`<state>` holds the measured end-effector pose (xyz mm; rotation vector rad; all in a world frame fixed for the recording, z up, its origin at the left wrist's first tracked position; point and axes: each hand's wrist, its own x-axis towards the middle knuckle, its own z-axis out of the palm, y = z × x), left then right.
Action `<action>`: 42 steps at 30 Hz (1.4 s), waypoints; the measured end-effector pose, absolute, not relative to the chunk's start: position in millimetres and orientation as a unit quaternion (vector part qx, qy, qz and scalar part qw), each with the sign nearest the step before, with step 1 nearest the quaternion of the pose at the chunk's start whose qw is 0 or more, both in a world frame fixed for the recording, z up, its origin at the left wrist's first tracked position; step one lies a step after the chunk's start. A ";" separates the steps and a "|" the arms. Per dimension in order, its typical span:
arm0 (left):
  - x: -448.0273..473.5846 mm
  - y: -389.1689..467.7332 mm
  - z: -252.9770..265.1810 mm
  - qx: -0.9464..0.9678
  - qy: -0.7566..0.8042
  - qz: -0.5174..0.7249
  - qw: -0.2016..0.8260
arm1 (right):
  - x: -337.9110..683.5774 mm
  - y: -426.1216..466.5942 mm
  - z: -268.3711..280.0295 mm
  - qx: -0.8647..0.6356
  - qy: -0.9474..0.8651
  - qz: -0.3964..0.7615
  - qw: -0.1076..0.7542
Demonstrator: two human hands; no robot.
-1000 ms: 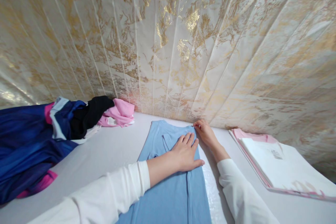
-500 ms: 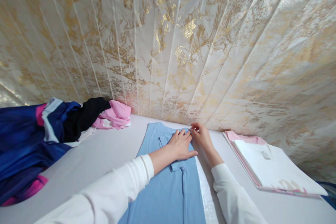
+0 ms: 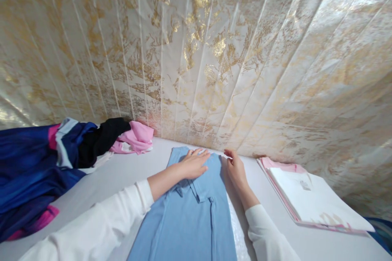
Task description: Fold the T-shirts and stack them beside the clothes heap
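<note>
A light blue garment point(image 3: 192, 224) lies lengthwise on the white table in front of me, with parts folded inward over its upper half. My left hand point(image 3: 193, 164) rests flat near its top, fingers stretched and spread, palm down on the fabric. Just off the garment's upper right edge is my right hand point(image 3: 236, 167), fingers loosely bent and apart, with nothing visible in them. A strip of shiny clear plastic point(image 3: 239, 228) shows along the garment's right side.
Crumpled clothes lie at the left: a dark blue garment point(image 3: 27, 163), a black one point(image 3: 104, 138) and a pink one point(image 3: 137, 136). On the right sits a stack of folded garments, a white one point(image 3: 318, 200) on top. A gold-patterned curtain point(image 3: 196, 49) hangs behind the white table point(image 3: 110, 200).
My left hand has moved left across the garment, away from its right edge. My right hand has come off the upper right corner and sits slightly apart from it.
</note>
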<state>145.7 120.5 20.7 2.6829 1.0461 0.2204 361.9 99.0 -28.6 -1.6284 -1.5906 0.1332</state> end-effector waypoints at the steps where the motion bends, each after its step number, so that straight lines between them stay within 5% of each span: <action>1: 132.4 123.4 21.4 0.916 0.375 0.077 0.123 | 355.9 96.4 -28.0 -0.647 -0.646 0.053 0.402; 9: 47.3 153.4 14.8 0.828 0.534 0.156 0.059 | 307.8 75.4 -12.7 -0.615 -0.737 0.039 0.277; 17: 60.2 171.7 -0.7 0.812 0.548 0.193 0.065 | 255.8 48.9 -4.3 -0.514 -0.848 0.065 0.114; 30: 48.9 87.1 22.5 0.866 0.430 0.247 0.060 | 262.2 33.6 5.7 -0.469 -0.866 0.070 0.157; 42: 3.6 33.1 11.7 0.925 0.341 0.104 0.130 | 213.3 -56.7 37.4 -0.294 -0.933 0.190 0.080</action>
